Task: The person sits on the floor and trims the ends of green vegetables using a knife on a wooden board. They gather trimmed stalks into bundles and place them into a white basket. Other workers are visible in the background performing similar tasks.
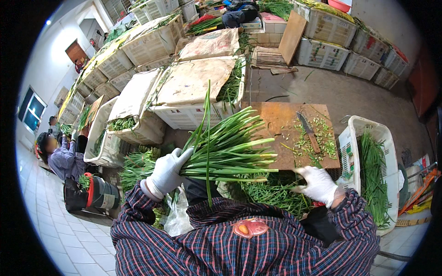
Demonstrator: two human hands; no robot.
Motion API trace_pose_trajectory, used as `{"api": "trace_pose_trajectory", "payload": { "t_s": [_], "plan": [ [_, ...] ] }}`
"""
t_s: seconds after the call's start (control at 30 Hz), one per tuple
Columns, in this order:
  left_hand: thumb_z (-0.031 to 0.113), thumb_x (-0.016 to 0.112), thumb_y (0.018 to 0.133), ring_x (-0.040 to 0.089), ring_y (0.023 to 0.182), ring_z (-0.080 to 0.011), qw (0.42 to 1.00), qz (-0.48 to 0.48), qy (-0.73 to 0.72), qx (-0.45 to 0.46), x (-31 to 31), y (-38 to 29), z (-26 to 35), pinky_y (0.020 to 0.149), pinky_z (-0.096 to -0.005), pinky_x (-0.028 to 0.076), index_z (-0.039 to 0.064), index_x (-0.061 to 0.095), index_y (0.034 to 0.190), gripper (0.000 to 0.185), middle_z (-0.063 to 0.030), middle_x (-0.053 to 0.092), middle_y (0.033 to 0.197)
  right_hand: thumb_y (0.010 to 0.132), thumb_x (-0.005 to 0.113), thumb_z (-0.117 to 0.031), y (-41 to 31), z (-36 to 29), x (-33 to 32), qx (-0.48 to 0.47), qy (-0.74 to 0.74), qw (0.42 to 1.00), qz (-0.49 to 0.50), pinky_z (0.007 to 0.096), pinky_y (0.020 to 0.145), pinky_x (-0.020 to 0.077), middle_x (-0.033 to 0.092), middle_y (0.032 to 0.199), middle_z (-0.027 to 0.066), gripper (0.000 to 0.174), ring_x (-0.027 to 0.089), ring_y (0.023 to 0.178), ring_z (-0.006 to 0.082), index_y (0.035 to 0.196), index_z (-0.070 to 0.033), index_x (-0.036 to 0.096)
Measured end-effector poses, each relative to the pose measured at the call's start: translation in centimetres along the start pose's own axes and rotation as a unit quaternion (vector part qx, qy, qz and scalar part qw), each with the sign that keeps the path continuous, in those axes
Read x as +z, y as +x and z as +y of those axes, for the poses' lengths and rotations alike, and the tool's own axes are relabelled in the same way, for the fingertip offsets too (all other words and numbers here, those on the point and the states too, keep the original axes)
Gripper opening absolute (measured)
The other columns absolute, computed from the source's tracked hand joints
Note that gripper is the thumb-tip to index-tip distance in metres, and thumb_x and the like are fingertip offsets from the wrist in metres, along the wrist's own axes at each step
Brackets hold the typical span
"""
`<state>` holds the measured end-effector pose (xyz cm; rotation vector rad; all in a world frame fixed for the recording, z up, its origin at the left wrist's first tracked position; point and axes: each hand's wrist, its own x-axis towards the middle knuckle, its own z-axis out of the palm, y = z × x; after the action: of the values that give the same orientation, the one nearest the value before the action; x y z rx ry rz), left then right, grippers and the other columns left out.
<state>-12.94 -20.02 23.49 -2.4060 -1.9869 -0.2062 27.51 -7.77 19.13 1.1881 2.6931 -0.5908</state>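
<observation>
In a white glove, my left hand (170,170) is closed around a large bunch of long green stalks, likely garlic chives (228,148), whose pale cut ends point right. One leaf sticks up across the bunch. My right hand (316,184), gloved too and slightly blurred, has its fingers apart and holds nothing; it is just off the near edge of a wooden board (276,120). On that board lies a knife with a wooden handle (308,132) among chopped stalk ends (326,138). Loose green leaves (276,193) are heaped below the board, between my hands.
A white plastic crate (393,179) with greens stands at the right. Tied bundles (138,165) lie left of my left hand. Cloth-covered crates (193,114) stand ahead. A black bucket with a red rim (107,193) is at the left, near a seated person (65,158). Another person (238,15) sits at the back.
</observation>
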Motion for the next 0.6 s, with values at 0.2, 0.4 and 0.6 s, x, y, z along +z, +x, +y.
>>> {"api": "trace_pose_trajectory", "payload": {
  "t_s": [0.2,0.4,0.6],
  "plan": [
    [0.027,0.08,0.058,0.059,0.075,-0.0338,0.997,0.046,0.036,0.05,-0.2,1.3,1.3,0.063,-0.042,0.048,0.011,0.051,0.13,0.079,-0.0135,0.054,0.09,0.09,0.068,-0.019,3.1,-5.0,1.3,-0.107,0.632,0.766,-0.048,0.0293,0.087,0.0501,0.065,0.113,0.0078,0.045,0.059,0.102,0.0137,0.127,0.001,0.053],
    [0.026,0.078,0.06,0.059,0.078,-0.0335,0.992,0.073,0.088,0.046,-0.8,0.5,0.1,0.067,-0.0422,0.048,0.01,0.054,0.127,0.073,-0.0137,0.057,0.098,0.093,0.059,-0.011,2.9,2.8,3.3,-0.241,0.797,0.542,0.11,0.0285,0.078,0.0518,0.065,0.113,0.0092,0.025,0.063,0.086,0.0145,0.116,-0.003,0.06],
    [0.016,0.075,0.061,0.059,0.077,-0.0352,0.997,0.066,0.034,0.037,0.0,1.7,0.4,0.066,-0.0421,0.049,0.009,0.052,0.129,0.072,-0.0141,0.054,0.093,0.084,0.062,-0.055,4.1,3.7,10.1,0.074,0.029,0.955,-0.285,0.0389,0.103,0.0416,0.056,0.13,0.0183,0.074,0.054,0.12,0.0291,0.138,-0.007,0.046]
  ]
}}
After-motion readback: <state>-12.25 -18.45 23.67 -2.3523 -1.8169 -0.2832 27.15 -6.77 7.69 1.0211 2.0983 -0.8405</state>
